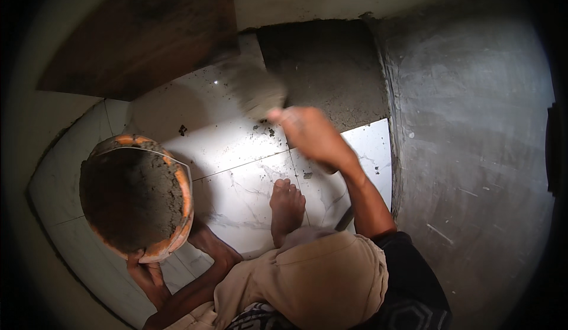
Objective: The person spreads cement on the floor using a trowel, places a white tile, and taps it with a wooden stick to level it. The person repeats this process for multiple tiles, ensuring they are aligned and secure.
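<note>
grey mortar (324, 72) is apparently being laid, fingers clamped on blurred grey trowel (260, 98) (right hand (312, 133)) and round orange bucket (185, 194) (left hand (142, 271)); even spreading seems needed.

The right forearm (368, 197) reaches forward, the right hand (307, 133) closed, while the left hand (144, 269) curls at lower left.

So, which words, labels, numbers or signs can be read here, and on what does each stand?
Dark clothing, lower edge: pale lettering, folded and cut off; too partial to read.
Black sleeve: outlined hexagonal shape, no readable word.
Bucket and tiles: none visible.
Tool in right hand: too blurred to tell.
</note>
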Motion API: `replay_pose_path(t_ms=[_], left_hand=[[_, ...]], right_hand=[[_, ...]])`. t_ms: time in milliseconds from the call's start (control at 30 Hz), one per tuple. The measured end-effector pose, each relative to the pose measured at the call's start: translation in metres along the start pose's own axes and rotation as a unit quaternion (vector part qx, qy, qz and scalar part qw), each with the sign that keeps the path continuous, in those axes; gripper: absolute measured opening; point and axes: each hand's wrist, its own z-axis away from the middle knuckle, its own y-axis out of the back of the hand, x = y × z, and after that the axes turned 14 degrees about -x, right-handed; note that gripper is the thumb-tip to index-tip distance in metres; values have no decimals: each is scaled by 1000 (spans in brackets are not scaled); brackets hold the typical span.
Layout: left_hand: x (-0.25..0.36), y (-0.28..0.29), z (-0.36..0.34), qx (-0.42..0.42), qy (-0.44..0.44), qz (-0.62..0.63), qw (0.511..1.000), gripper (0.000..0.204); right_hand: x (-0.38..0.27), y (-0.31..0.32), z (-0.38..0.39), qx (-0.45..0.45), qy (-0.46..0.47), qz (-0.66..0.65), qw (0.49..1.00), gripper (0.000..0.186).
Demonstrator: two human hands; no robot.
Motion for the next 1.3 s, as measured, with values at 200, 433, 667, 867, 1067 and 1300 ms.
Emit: replay_pose_path(t_ms=[200, 433, 667, 867, 1067, 1300], left_hand=[[-29, 90, -15, 39, -19, 45, 998, 52], [-25, 80, -4, 88, -111, -295, 945, 26], [-38, 156, -24, 107, -133, -60, 984, 28], [-76, 300, -18, 50, -146, -152, 976, 35], [-64, 245, -8, 124, -82, -106, 983, 38], [-30, 143, 6, 83, -135, 344, 925, 47]], right_hand=[[-136, -110, -13, -259, 271, 259, 890, 48], [-250, -296, -54, -354, 279, 555, 699, 55], [-237, -307, -76, -270, 439, 560, 648, 48], [-181, -216, -99, 40, 527, 200, 825, 28], [-138, -54, -96, 243, 391, 29, 887, 10], [-96, 39, -90, 284, 234, -203, 908, 31]])
